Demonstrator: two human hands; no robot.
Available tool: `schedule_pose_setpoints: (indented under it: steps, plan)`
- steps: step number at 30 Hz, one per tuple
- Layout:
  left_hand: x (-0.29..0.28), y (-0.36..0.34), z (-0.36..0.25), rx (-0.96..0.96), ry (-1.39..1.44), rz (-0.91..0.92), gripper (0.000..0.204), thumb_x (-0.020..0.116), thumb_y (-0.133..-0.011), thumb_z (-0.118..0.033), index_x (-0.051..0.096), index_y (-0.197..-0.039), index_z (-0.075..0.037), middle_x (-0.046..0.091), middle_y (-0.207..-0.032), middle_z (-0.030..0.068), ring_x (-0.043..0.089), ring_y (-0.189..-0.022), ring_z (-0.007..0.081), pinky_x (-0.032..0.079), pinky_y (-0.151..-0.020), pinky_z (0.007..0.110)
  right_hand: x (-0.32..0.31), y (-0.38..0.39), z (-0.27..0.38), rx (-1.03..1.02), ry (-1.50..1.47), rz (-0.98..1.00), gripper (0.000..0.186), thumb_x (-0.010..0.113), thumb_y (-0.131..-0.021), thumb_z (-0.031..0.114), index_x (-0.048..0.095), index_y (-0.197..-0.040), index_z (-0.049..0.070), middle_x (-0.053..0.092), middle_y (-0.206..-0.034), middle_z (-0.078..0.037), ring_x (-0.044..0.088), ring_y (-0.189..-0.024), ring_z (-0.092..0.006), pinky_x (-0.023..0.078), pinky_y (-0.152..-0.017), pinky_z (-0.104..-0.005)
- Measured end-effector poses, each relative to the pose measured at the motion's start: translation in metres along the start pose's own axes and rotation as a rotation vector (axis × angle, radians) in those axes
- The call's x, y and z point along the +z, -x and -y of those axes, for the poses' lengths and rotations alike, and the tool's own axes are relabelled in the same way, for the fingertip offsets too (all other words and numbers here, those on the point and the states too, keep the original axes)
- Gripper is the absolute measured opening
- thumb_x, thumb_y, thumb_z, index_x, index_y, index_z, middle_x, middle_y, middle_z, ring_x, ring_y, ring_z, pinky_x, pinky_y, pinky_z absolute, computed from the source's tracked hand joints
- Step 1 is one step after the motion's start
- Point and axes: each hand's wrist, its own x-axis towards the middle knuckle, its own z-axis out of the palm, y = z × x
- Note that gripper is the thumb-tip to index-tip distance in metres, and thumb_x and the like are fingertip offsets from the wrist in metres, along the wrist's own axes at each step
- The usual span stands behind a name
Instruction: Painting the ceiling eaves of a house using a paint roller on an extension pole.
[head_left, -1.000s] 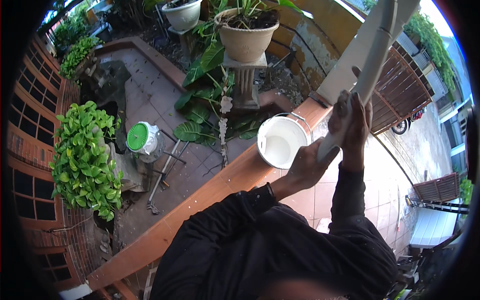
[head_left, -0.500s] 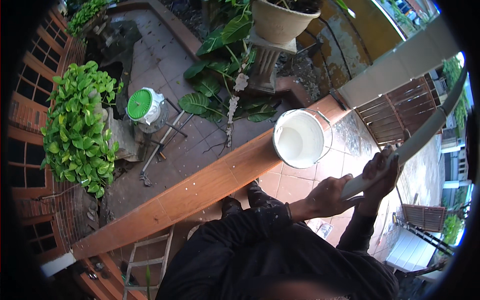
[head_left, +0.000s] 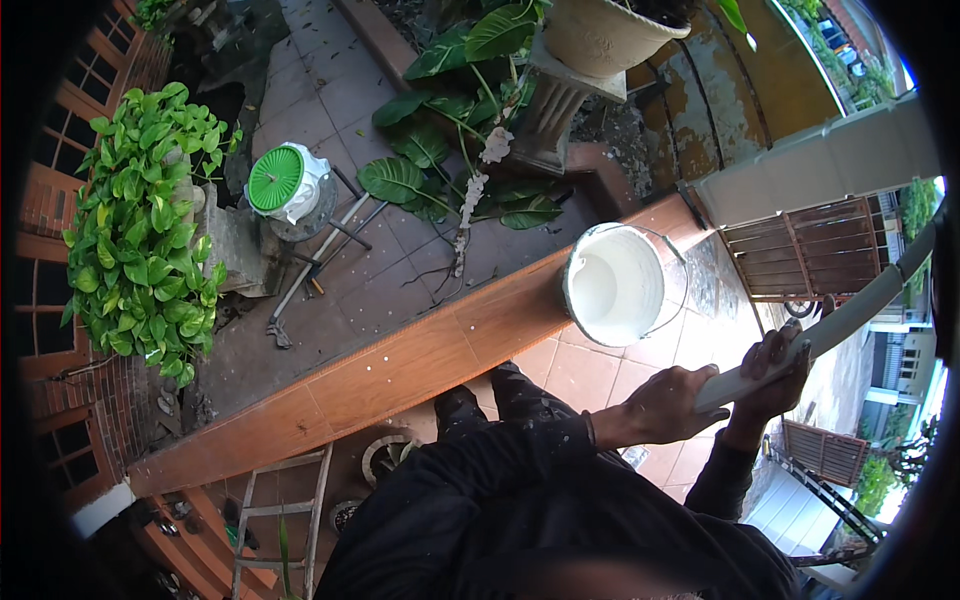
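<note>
My left hand (head_left: 662, 404) is wrapped round the lower end of a long pale grey pole (head_left: 850, 325). Farther up the same pole, my right hand (head_left: 775, 378) grips it with curled fingers. The pole slants up to the right, looks bent near the rim, and has a joint partway along; its far end runs out of view. A white bucket (head_left: 612, 285) with a wire handle stands on the orange tiled ledge (head_left: 420, 352), ahead of my left hand and apart from it. Whitish material coats the inside of the bucket.
Beyond the ledge, a green-lidded white container (head_left: 277, 180) sits on a stool near a leafy bush (head_left: 145, 235). A large planter (head_left: 610, 35) tops a pedestal at the back. A wooden ladder (head_left: 282, 510) lies lower left. A grey column (head_left: 820, 160) rises at the right.
The view has shifted, so the bucket and ledge sit slightly differently in the picture. Both hands keep hold of the pole, which has tilted a little lower.
</note>
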Motion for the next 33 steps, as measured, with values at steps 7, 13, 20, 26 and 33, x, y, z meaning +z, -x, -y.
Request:
schedule_pose_setpoints:
  steps: [7, 13, 20, 26, 33]
  plan:
    - [-0.013, -0.005, -0.001, -0.023, 0.009, 0.040, 0.042, 0.073, -0.086, -0.024, 0.057, -0.112, 0.004, 0.067, -0.080, 0.0265, 0.069, -0.078, 0.0433, 0.056, -0.070, 0.046, 0.002, -0.009, -0.007, -0.003, -0.016, 0.098, 0.033, 0.041, -0.106, 0.035, 0.045, -0.108, 0.002, 0.042, -0.072, -0.005, 0.039, -0.047, -0.0110, 0.035, -0.038, -0.0244]
    - [-0.030, -0.007, -0.023, 0.089, 0.035, -0.011, 0.033, 0.071, -0.085, -0.015, 0.059, -0.109, 0.003, 0.067, -0.082, 0.0249, 0.070, -0.080, 0.0412, 0.056, -0.070, 0.043, 0.034, -0.014, -0.001, 0.048, -0.313, 0.136, 0.034, 0.048, -0.100, 0.030, 0.040, -0.108, -0.002, 0.044, -0.079, -0.007, 0.048, -0.053, -0.0152, 0.047, -0.042, -0.0304]
    - [-0.041, 0.000, -0.061, 0.139, -0.169, -0.062, 0.033, 0.074, -0.085, -0.019, 0.060, -0.107, 0.001, 0.068, -0.087, 0.0243, 0.067, -0.085, 0.0433, 0.054, -0.070, 0.044, 0.062, -0.016, -0.002, -0.079, -0.286, 0.187, 0.039, 0.050, -0.102, 0.032, 0.044, -0.121, -0.001, 0.048, -0.075, -0.007, 0.049, -0.045, -0.0170, 0.042, -0.037, -0.0289]
    - [-0.040, 0.002, -0.086, 0.120, -0.250, -0.097, 0.034, 0.078, -0.088, -0.023, 0.060, -0.108, -0.001, 0.062, -0.082, 0.0007, 0.059, -0.076, 0.0093, 0.050, -0.067, 0.029, 0.114, -0.018, 0.052, -0.162, -0.308, 0.203, 0.046, 0.055, -0.098, 0.015, 0.034, -0.140, 0.017, 0.050, -0.079, -0.007, 0.051, -0.051, -0.0155, 0.046, -0.037, -0.0281]
    - [-0.052, 0.001, -0.112, 0.332, -0.300, -0.036, 0.041, 0.077, -0.088, -0.019, 0.055, -0.119, -0.004, 0.063, -0.086, 0.0030, 0.062, -0.074, 0.0094, 0.050, -0.063, 0.027, 0.143, -0.036, 0.112, -0.279, -0.204, 0.245, 0.074, 0.056, -0.094, 0.007, 0.018, -0.156, 0.018, 0.051, -0.072, -0.005, 0.051, -0.046, -0.0138, 0.046, -0.040, -0.0269]
